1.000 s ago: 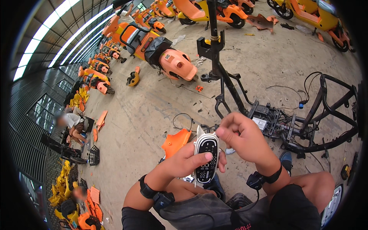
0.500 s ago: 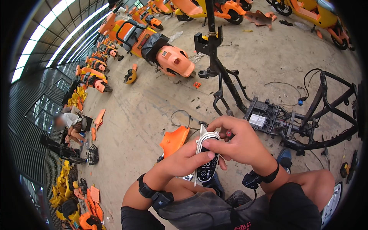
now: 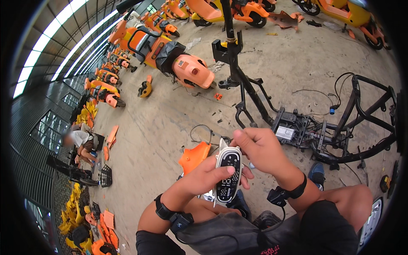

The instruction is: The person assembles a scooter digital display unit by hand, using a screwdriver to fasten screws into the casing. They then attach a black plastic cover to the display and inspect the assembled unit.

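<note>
My left hand (image 3: 206,175) grips an oval scooter dashboard display (image 3: 226,191) with a white rim and a black face of printed-looking segments. Its thumb lies across the face, and its fingertips show past the right edge. Against the upper right edge of the display is my right hand (image 3: 263,148), fingers curled and thumb raised. Whatever its fingertips pinch, if anything, is hidden. An orange plastic panel (image 3: 194,157) lies on the floor just beyond my left hand, with a looped black cable behind it.
A bare black scooter frame (image 3: 250,89) with exposed electronics (image 3: 287,127) stands ahead and to the right. Beyond it are orange scooters (image 3: 193,70). A person (image 3: 80,140) sits at the left near a black basket (image 3: 106,175) and piled yellow parts (image 3: 74,208). A yellow-and-black tool (image 3: 385,183) lies far right.
My right thumb has lifted off the display's face, and that hand has shifted slightly up. A small red-tipped item by the right fingers no longer shows. My left hand keeps its hold.
</note>
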Demonstrator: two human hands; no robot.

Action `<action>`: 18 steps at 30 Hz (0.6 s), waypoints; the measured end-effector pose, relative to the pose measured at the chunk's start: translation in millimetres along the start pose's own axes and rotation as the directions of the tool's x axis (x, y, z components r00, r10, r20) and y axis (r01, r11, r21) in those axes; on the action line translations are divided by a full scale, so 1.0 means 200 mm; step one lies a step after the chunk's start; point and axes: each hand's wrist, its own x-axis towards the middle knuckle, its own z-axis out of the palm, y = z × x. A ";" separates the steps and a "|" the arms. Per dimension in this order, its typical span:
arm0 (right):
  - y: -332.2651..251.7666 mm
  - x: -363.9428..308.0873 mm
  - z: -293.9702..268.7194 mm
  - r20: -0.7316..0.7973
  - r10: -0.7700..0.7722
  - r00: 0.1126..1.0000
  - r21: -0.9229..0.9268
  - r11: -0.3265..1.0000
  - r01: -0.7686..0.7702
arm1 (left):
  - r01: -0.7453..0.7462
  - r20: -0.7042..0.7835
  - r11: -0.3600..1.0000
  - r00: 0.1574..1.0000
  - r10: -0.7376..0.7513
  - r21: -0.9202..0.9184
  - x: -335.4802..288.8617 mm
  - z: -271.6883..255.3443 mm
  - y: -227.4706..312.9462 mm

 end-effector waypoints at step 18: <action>0.01 0.04 0.02 0.013 -0.039 0.999 -0.238 0.970 0.041 | -0.088 -0.228 0.994 0.971 0.070 -0.067 0.03 -0.03 -0.03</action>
